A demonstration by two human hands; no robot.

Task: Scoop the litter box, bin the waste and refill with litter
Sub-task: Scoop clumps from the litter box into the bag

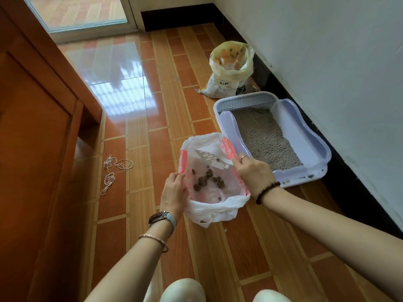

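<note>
1. Plastic film, white with red print, forms the waste bag (218, 205). It sits on the floor (152, 138), just beside the litter box (305, 136). I expect it to be limp, light and easily torn, so hold it at the rim.
2. The grip of my left hand (174, 194) pinches the bag's left rim.
3. The grip of my right hand (254, 173) is closed at the right rim, I judge on the handle of the scoop (209, 159). Whether it also catches film, I cannot tell.
4. Waste clumps (207, 180) lie inside the bag. They look like a light, crumbly load.
5. The litter sack (226, 83) stands open beyond the box. It is probably heavy and slumping, so grasp both sides of its neck.
6. Loose string (113, 171) lies on the floor to the left, well apart from the bag.
</note>
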